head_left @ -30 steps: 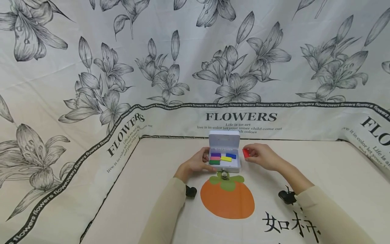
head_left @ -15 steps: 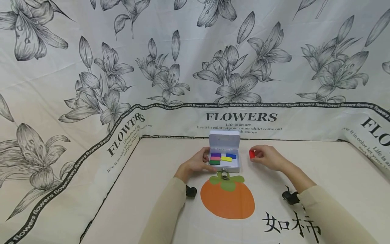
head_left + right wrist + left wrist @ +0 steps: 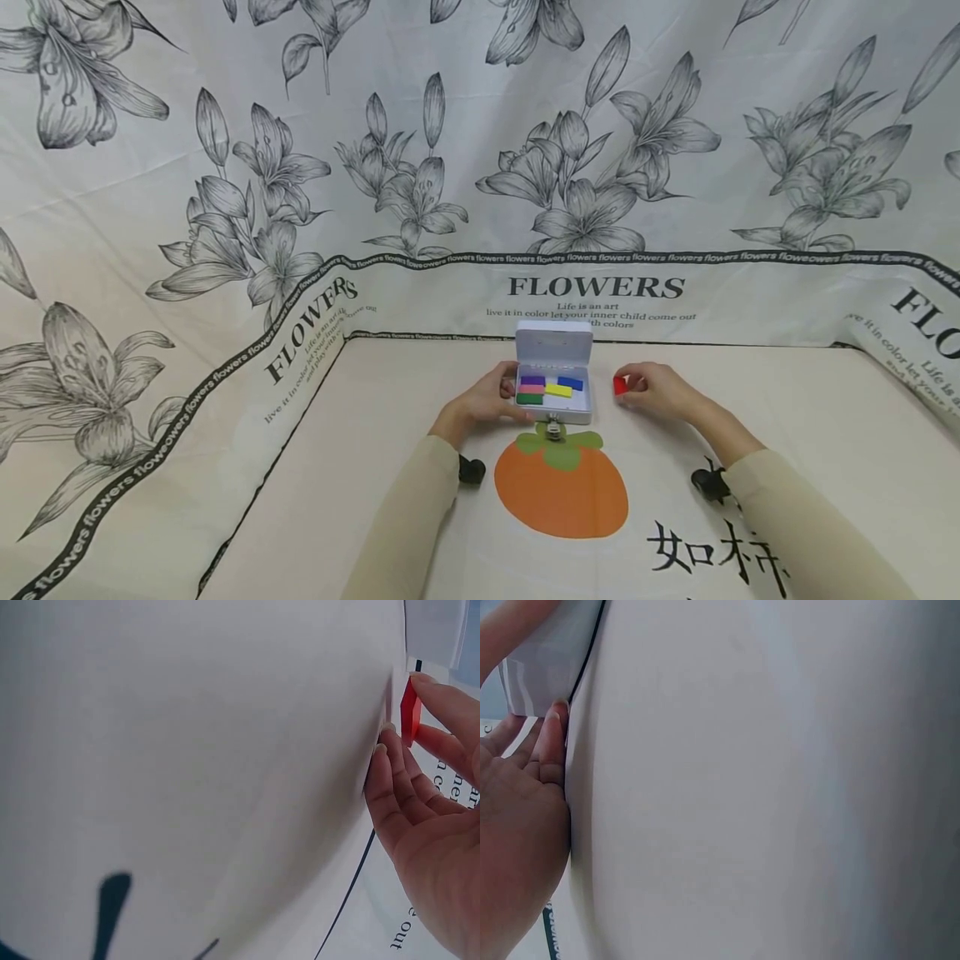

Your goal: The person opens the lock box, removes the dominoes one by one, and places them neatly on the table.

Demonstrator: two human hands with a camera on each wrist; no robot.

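Note:
A small white metal box (image 3: 555, 410) stands on the table with its lid (image 3: 554, 343) raised. Inside lie small coloured blocks: a purple block (image 3: 533, 381), a pink block (image 3: 531, 389), a green block (image 3: 529, 399), a yellow block (image 3: 558, 390) and a blue block (image 3: 570, 383). My left hand (image 3: 483, 398) grips the box's left side, thumb at the front corner, fingers along the side. To the right of the box, my right hand (image 3: 654, 390) pinches a red block (image 3: 409, 711) between thumb and forefinger, low over the table; its other fingertips rest on the cloth in the right wrist view.
A metal clasp (image 3: 553, 428) hangs from the box's front. The pale tablecloth (image 3: 390, 433) bears a printed orange persimmon (image 3: 561, 492) and black characters. Behind rises a flower-printed curtain (image 3: 420, 292), close to the back of the lid.
My right hand has moved right, away from the box, with the red block, then slightly lower toward the table. The left hand keeps its grip on the box.

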